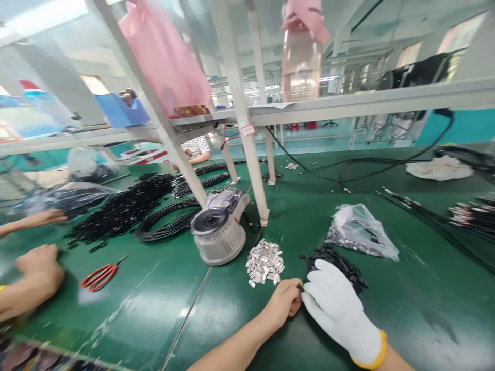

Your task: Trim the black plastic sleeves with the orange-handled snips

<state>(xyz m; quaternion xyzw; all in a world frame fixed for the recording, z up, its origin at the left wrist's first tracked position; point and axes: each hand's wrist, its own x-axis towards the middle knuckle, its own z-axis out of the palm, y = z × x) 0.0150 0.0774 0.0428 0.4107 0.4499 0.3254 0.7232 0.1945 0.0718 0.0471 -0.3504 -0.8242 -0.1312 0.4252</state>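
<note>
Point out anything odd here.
The right hand wears a white knit glove while the left hand is bare, a mismatch. Small pale scraps also lie loose on the green mat, apart from any pile.

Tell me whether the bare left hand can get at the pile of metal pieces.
Probably yes: the pile of metal pieces lies just ahead of the bare left hand on the green mat, with nothing standing between them.

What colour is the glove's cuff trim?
Yellow, on the white glove; the head view shows it best.
</note>
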